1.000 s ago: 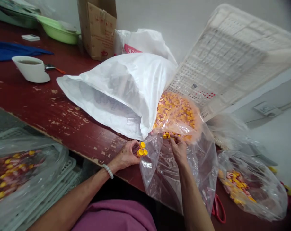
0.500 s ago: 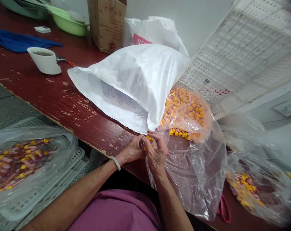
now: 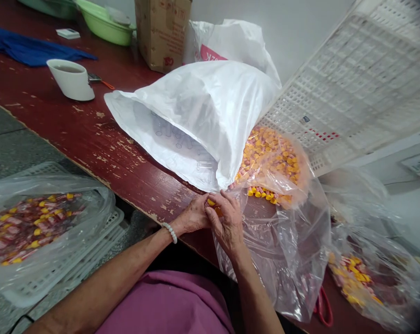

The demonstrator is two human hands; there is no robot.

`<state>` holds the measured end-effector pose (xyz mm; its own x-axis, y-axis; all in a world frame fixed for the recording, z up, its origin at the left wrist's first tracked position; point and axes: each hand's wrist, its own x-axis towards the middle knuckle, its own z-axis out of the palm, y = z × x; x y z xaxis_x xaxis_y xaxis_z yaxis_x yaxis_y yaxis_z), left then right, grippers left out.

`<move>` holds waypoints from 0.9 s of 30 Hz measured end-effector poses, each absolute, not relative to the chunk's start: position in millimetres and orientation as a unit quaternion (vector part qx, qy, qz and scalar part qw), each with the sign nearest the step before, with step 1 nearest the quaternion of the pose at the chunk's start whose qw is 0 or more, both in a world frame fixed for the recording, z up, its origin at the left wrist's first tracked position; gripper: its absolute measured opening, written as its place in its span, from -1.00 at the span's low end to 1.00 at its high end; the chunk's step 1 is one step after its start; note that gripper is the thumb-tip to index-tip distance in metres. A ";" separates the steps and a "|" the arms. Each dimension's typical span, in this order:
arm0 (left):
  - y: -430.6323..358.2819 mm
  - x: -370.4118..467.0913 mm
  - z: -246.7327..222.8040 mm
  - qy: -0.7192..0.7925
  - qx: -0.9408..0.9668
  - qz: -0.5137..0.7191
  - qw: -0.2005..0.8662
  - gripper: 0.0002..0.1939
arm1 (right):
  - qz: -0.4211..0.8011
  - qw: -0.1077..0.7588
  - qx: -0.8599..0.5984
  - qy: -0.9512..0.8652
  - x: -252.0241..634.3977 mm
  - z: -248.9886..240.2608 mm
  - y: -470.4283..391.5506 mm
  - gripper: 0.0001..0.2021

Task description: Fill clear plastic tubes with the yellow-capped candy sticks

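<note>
Nearest me, my left hand (image 3: 196, 215), a bracelet (image 3: 170, 233) of pale beads at its wrist, is closed around a few yellow-capped pieces (image 3: 211, 202) near the front edge of the tabletop (image 3: 74, 125). My right hand (image 3: 230, 225) meets it, thumb and fingers curved about the same pieces; I can't tell whether it grips them or only touches. Beside my right forearm a clear plastic bag (image 3: 286, 264) droops, with a red handle (image 3: 326, 310) showing at its right. To my left, below the tabletop, another bag (image 3: 57, 229) of similar pieces lies on stacked crates (image 3: 92, 246). Just past my hands gapes a white sack (image 3: 203, 102), a heap (image 3: 274, 155) of yellow-capped pieces on its right. Farther off I see a tilted white crate (image 3: 363, 93), a white cup (image 3: 73, 86) and a cardboard box (image 3: 163, 37).
</note>
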<state>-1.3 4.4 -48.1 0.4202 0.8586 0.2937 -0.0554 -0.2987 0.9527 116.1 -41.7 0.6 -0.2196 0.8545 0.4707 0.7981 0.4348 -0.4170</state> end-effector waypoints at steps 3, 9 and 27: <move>2.7 -3.2 -45.1 0.324 0.669 0.433 0.509 -0.75 | 0.023 0.346 -0.533 -0.771 122.4 6.9 -46.7 -0.58; 3.0 -4.3 -48.4 0.328 0.680 0.423 0.502 -0.79 | -0.023 0.290 -0.520 -0.804 125.6 8.1 -44.2 -0.75; -23.0 -16.6 -23.0 0.277 0.388 0.400 0.783 -0.77 | -0.033 0.257 -0.439 -0.860 119.2 -9.1 -49.3 -0.05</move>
